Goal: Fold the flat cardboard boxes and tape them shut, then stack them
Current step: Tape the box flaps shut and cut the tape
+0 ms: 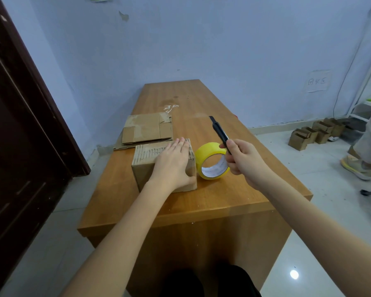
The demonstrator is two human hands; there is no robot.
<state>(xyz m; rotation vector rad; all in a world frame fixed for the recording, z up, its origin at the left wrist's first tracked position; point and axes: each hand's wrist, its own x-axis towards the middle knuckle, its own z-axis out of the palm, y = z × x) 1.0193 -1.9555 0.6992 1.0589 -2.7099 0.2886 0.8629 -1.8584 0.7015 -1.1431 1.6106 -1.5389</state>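
While your left hand (173,162) lies flat, fingers straight, on top of the box (156,168), keep it there: the table (234,196) carries the weight and your palm only holds the flaps down. The box stands folded near the front left of the table, just beside the tape (210,160). Judge it light and hollow; the corrugated walls are stiff along the edges but will dent under a hard press in the middle, so take it by two opposite sides when you lift it. The flat boxes (147,130) lie behind it, thin and bendy; pick one up by an edge. The tape roll stands on its rim and may roll. Your right hand (243,160) grips the knife (220,130), fingers curled round its handle, tip pointing away.
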